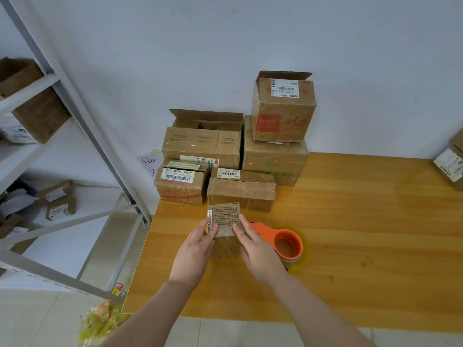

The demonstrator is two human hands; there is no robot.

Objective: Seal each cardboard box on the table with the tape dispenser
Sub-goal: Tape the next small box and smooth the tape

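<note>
Both forearms reach in from the bottom edge. The left hand point(194, 249) and right hand point(258, 249) flank a small cardboard box point(224, 227) that sits near the front-left part of the wooden table point(363, 246). Left hand: fingers nearly straight, laid flat against the box's left side. Right hand: fingers also straight, pressed along the right side, no curl round it. The box's top face shows a printed grid label, and its near face looks glossy. An orange tape dispenser point(285, 242) lies on the table just beside the right hand, roll end toward the right; neither hand touches it. Off the table, a yellow-green plastic bag point(100, 319) lies on the floor at lower left. Just behind the small box sits a taped box point(240, 191), with a barcode-labelled box point(181, 184) to its left. Further back stand an open-flap box point(203, 142) and a large box point(274, 157) against the wall. A red-printed box point(283, 111) is stacked on the large one, rear flap up. A paper note point(150, 162) with handwriting shows left of the stack. An edge box point(451, 166) is cut off at far right. A metal shelf point(82, 116) on the left holds more cartons.
</note>
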